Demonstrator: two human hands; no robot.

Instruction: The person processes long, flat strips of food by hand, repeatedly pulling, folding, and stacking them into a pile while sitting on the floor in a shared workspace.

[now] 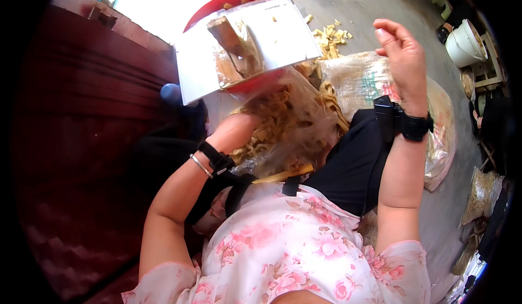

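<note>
Above the lap: left hand (237, 131) at the yellow strips (272, 120), right hand (401, 59) raised.
Nearest, a long yellow piece (285, 174) lies across the lap. Left fingers are hidden, so their grip cannot be told; the strips lie just beside that hand, among clear plastic. Right hand is released, fingers loosely bent, nothing visible in it, above a woven sack (350, 81). Beyond the strips, a white board (296, 38) bearing a brown block (225, 35) lies over a red basin (217, 2). Farther off, cut pieces (329, 40) litter the floor.
</note>
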